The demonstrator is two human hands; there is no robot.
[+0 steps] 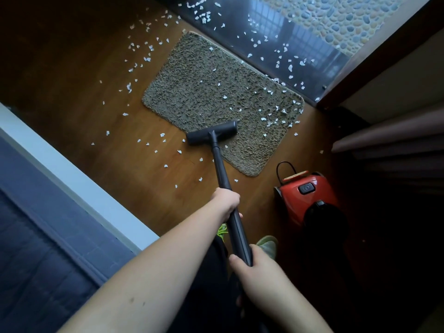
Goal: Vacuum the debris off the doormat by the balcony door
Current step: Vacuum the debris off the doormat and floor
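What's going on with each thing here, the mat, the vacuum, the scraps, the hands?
Doormat: flat on the wood floor, white scraps mostly on its right part.
Paper scraps: scattered over mat, floor and door sill.
Vacuum head: resting on the mat's near edge.
Wand: gripped by both hands.
Left hand: wrapped around the wand, higher.
Right hand: gripping the wand's lower end.
Red vacuum body: standing on the floor, right.

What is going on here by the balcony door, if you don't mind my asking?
A person is vacuuming a doormat. The left hand and right hand both grip the black wand, whose floor head sits on the mat's near edge. White paper scraps dot the mat, mostly its right side, and lie on the wooden floor around it. The red vacuum body stands to the right.
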